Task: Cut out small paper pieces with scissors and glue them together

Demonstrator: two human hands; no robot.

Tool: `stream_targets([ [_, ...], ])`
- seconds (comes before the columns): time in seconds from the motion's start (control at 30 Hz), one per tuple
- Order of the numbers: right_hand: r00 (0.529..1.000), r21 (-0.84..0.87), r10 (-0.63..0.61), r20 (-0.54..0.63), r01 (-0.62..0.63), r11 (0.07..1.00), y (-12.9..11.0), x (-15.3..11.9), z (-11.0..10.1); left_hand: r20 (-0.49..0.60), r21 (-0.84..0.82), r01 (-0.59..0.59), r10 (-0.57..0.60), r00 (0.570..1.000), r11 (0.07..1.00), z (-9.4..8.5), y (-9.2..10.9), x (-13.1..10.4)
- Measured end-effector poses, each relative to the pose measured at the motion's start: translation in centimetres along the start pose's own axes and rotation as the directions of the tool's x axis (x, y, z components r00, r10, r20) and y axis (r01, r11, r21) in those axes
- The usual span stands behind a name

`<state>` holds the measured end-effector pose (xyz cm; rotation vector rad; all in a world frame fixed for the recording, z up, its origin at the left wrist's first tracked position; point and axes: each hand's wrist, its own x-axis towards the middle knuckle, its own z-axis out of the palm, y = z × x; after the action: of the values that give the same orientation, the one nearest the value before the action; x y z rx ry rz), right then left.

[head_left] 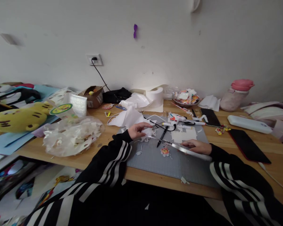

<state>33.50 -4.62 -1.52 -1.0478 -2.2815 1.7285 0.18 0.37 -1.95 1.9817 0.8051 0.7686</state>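
My right hand (194, 146) is closed around the white handle of a utility knife (191, 152), held above the cutting mat. The knife's long thin metal blade (159, 140) points left, its tip close to my left hand (139, 130). My left hand hovers over the mat's left part, thumb and fingers apart; I see nothing held in it. White paper scraps (147, 133) lie just behind its fingers. Below the blade, a small orange-and-pink paper cutout (165, 152) rests on the grey cutting mat (153, 161). A black pen (162, 137) lies behind the blade.
Behind the mat's middle lie a white glue gun (176, 117) and scissors (190, 123). Phones (248, 146), a white case (249, 124) and a pink-lidded bottle (235, 95) are rightward. A plastic bag of scraps (72, 136) and yellow plush toy (21, 117) stand left. A paper roll (155, 97) is behind.
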Motion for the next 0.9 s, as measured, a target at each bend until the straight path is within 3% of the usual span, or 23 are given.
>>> stream_targets([
  [0.23,0.998,0.186,-0.066,-0.015,0.067,0.98,0.8,0.7,0.8,-0.13,-0.189,-0.021,-0.004,0.992,0.982,-0.1,-1.1,0.3],
  [0.4,0.984,0.486,0.158,-0.082,-0.099,0.868,-0.6,0.4,1.3,-0.273,-0.248,-0.024,-0.046,0.961,0.969,-0.4,-2.1,0.4],
  [0.53,0.971,0.545,0.214,-0.103,-0.125,0.829,-1.0,0.8,1.5,-0.363,-0.188,-0.089,0.015,0.932,0.978,-0.8,-3.0,0.4],
  [0.77,0.964,0.545,0.234,-0.129,-0.128,0.828,-0.8,1.1,1.6,-0.325,-0.141,0.0,-0.046,0.945,0.99,-1.4,-2.5,0.3],
  [0.9,0.969,0.524,0.204,-0.142,-0.101,0.846,-0.6,1.0,1.8,-0.277,-0.095,-0.031,0.004,0.961,0.995,-1.5,-2.0,0.3],
])
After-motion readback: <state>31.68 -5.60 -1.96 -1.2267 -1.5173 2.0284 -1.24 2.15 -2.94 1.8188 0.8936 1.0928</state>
